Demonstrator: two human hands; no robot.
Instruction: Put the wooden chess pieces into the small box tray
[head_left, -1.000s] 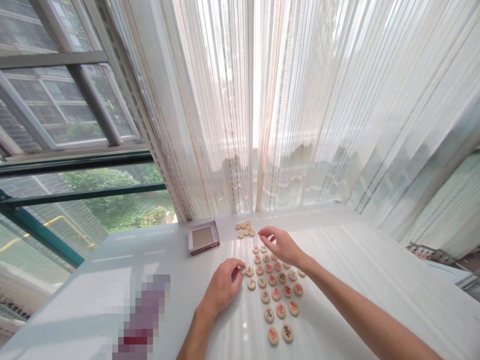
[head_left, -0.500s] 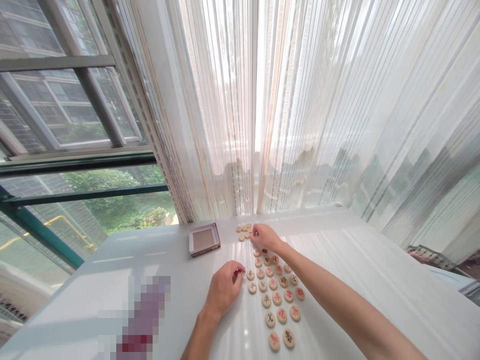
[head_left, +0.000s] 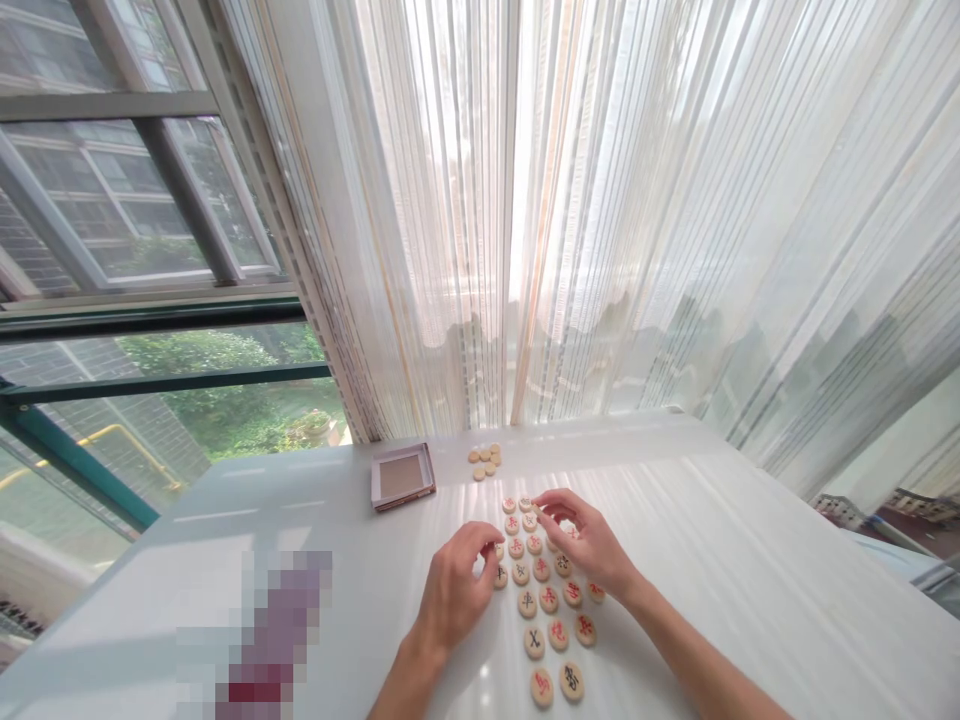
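Observation:
Round wooden Chinese chess pieces (head_left: 548, 599) with red or black characters lie face up in rough rows on the white table. My right hand (head_left: 589, 540) is over the far right part of these rows. Its thumb and forefinger pinch a chess piece (head_left: 535, 509), largely hidden by the fingertips. My left hand (head_left: 460, 580) rests at the left edge of the rows, its thumb and forefinger curved but apart. Those fingers partly cover a black-marked piece (head_left: 501, 576). Farther back sits a small group of chess pieces (head_left: 484, 456) with no characters showing.
A shallow open box (head_left: 403, 476) stands at the back left of the white table (head_left: 337, 520). A pixelated purple patch (head_left: 281, 620) covers something at the front left. Sheer striped curtains (head_left: 600, 250) hang behind the table, beside a window (head_left: 150, 220) on the left.
My right hand has moved from the back group toward me and right, to the far rows, with a chess piece in its fingers. My left hand's thumb and forefinger have spread wider.

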